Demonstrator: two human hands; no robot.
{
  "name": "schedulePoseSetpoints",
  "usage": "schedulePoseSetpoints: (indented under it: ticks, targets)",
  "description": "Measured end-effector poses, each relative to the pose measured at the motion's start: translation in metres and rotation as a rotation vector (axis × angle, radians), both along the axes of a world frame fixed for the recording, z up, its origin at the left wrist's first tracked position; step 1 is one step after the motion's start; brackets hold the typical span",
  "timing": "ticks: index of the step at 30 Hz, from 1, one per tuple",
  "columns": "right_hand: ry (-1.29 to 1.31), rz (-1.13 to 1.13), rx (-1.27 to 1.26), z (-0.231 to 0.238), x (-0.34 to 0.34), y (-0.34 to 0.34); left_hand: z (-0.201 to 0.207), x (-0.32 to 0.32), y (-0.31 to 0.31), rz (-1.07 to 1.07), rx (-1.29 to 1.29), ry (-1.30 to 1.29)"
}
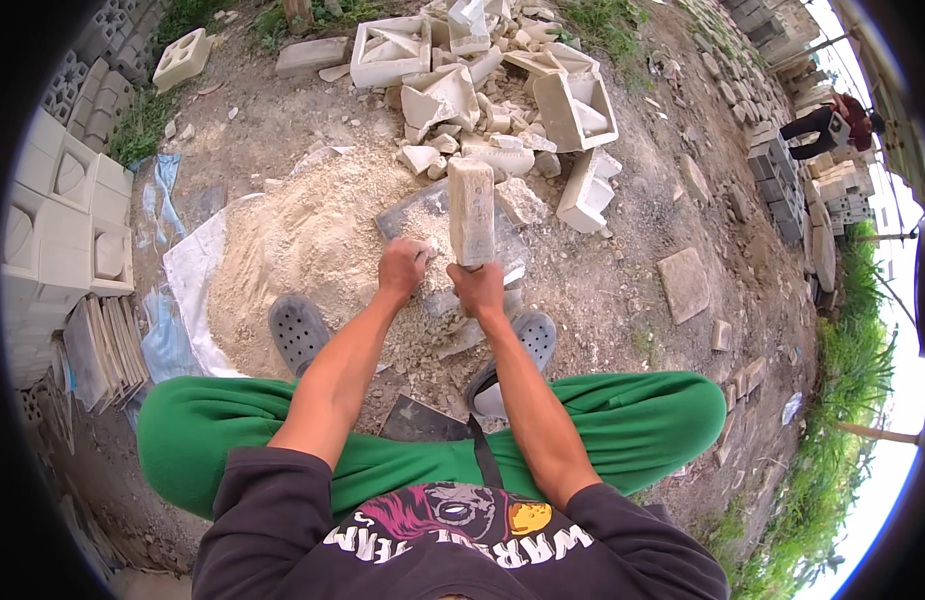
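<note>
My right hand (pixel 478 288) is closed round the lower end of a long, thick, dusty block-shaped mallet (pixel 473 215), which points away from me. The part inside my grip is hidden. To its left, my left hand (pixel 404 266) is closed, fingers curled, over pale crumbs; what it holds, if anything, cannot be made out. Beneath and beyond both hands lies a flat dark grey slab (pixel 398 218), partly covered with crushed bits. A heap of pale powder and grit (pixel 308 230) spreads left of my left hand, on a white sheet (pixel 198 265).
Broken pale moulded blocks (pixel 441 100) pile up ahead, with a whole hollow one (pixel 391 52) among them. Stacked cream blocks (pixel 68 205) and leaning thin boards (pixel 108 345) stand left. A dark tile (pixel 423 420) lies between my feet. Far right, a person (pixel 833 130) is beside grey blocks.
</note>
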State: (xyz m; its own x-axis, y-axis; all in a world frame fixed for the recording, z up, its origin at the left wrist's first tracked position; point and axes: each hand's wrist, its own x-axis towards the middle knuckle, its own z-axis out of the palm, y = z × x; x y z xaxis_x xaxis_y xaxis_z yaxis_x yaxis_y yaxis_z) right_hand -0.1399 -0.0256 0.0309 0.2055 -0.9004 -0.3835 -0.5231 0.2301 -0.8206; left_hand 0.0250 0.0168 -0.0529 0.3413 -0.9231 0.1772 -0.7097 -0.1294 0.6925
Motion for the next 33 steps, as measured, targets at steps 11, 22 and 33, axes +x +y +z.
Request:
schedulePoseSetpoints:
  ticks: [11, 22, 33]
  targets:
    - [0.012, -0.023, 0.019, 0.021, 0.0, 0.002, -0.001, 0.002, 0.0, 0.058, 0.083, -0.017]
    - [0.2, 0.08, 0.195, -0.02, -0.015, 0.003, 0.007, 0.002, -0.001, 0.036, 0.062, 0.036]
    - [0.197, 0.189, 0.161, -0.017, -0.01, 0.014, 0.005, 0.002, 0.004, 0.091, 0.091, 0.045]
